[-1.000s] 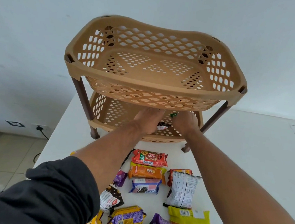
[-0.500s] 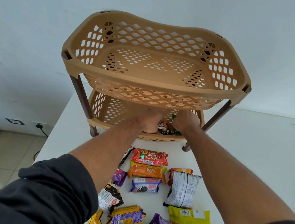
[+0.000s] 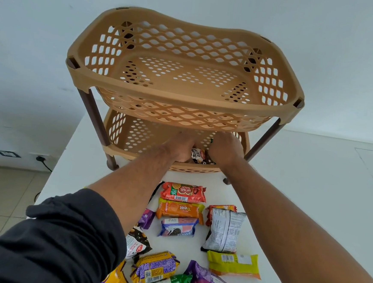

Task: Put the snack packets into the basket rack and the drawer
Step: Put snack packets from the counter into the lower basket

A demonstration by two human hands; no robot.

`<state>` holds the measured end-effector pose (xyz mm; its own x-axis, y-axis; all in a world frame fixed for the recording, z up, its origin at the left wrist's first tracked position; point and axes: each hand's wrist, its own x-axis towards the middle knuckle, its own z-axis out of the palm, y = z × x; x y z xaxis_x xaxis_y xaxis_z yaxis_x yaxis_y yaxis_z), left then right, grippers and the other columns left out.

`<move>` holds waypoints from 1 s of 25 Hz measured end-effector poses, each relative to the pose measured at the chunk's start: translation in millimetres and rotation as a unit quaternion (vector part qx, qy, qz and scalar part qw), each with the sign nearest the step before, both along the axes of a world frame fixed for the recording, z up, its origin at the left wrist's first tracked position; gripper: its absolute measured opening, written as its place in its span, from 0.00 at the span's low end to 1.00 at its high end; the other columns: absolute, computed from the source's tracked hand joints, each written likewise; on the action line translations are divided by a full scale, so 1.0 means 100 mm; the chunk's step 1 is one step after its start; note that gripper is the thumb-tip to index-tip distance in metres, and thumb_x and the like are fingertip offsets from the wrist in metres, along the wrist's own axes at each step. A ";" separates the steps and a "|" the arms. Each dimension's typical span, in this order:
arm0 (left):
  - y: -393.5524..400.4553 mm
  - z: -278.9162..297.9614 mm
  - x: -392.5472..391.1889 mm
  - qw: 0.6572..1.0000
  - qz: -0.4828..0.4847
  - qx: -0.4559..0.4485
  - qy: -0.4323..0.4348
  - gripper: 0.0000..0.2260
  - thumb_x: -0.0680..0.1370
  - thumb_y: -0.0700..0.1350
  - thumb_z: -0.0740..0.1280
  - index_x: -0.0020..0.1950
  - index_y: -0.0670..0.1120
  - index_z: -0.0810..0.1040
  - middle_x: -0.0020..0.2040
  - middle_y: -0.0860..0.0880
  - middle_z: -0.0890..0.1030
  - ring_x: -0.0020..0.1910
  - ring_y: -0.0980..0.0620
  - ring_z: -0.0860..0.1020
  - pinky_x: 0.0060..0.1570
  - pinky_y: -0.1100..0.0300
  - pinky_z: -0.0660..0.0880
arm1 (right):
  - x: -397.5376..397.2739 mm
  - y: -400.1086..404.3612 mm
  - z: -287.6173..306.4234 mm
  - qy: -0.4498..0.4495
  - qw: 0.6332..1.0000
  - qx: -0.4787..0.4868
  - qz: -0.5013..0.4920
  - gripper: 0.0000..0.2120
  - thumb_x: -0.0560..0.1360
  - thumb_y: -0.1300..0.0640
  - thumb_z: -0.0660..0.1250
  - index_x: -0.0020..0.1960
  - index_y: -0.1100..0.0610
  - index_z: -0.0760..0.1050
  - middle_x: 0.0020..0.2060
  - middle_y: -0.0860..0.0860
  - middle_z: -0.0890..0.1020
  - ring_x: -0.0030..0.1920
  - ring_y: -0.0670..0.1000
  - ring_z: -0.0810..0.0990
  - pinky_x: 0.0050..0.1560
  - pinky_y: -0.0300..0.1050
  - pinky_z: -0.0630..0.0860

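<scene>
Both your hands, left hand [image 3: 181, 148] and right hand [image 3: 225, 150], grip a dark packet [image 3: 199, 157] inside the lower tier of the basket rack [image 3: 184, 96]. Upper tier empty; a dozen-odd packets [image 3: 182, 193] remain before the rack. No drawer visible.

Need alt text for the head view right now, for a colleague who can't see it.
Both hands, left hand and right hand, reach into the lower basket of a tan rack around a dark packet. The top basket holds nothing; other packets lie on the white table.
</scene>
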<state>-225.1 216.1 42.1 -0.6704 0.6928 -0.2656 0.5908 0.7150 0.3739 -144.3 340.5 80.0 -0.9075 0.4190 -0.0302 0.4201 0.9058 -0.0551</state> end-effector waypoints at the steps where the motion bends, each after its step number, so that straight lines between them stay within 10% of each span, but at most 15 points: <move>1: 0.00 0.01 0.00 1.000 0.001 0.000 0.003 0.23 0.71 0.46 0.80 0.63 0.43 0.80 0.62 0.45 0.81 0.61 0.45 0.78 0.60 0.54 0.74 | 0.03 -0.02 0.02 0.023 1.000 -0.018 -0.001 0.11 0.77 0.65 0.62 0.55 0.60 0.80 0.46 0.57 0.83 0.46 0.56 0.83 0.43 0.48 0.83; 6: -0.09 0.16 0.08 0.996 0.024 0.082 0.018 0.25 0.72 0.52 0.78 0.65 0.44 0.79 0.65 0.47 0.79 0.66 0.46 0.74 0.64 0.54 0.69 | 0.33 -0.15 0.04 0.126 0.991 -0.038 0.038 0.18 0.77 0.61 0.67 0.66 0.58 0.74 0.57 0.56 0.81 0.56 0.56 0.81 0.53 0.49 0.82; 13: -0.48 0.21 0.75 0.960 -0.005 0.234 0.156 0.06 0.80 0.52 0.67 0.52 0.52 0.78 0.49 0.55 0.74 0.47 0.59 0.72 0.45 0.62 0.71 | 1.09 -0.26 -0.03 0.206 0.978 -0.032 0.017 0.10 0.80 0.53 0.66 0.57 0.57 0.77 0.54 0.54 0.80 0.55 0.55 0.79 0.47 0.48 0.79; 17: -0.71 -0.09 1.16 0.965 -0.085 0.200 0.148 0.10 0.81 0.53 0.64 0.56 0.49 0.80 0.53 0.53 0.78 0.52 0.55 0.75 0.51 0.60 0.73 | 1.57 -0.29 -0.14 0.227 0.971 -0.061 -0.032 0.06 0.80 0.53 0.66 0.54 0.55 0.76 0.49 0.51 0.78 0.51 0.54 0.78 0.45 0.47 0.76; 25: -0.64 -0.43 1.18 0.984 -0.102 0.027 0.145 0.25 0.81 0.54 0.66 0.75 0.45 0.66 0.68 0.45 0.74 0.67 0.45 0.72 0.63 0.48 0.72 | 2.15 -0.72 -0.60 0.135 0.957 -0.169 -0.196 0.49 0.73 0.32 0.67 0.80 0.57 0.49 0.70 0.60 0.66 0.68 0.61 0.70 0.63 0.57 0.73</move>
<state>-106.8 152.6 -0.9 -0.5586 0.8284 -0.0427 0.8070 0.5546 0.2031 70.7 268.7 19.9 -0.6771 0.7358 -0.0109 0.6526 0.5937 -0.4708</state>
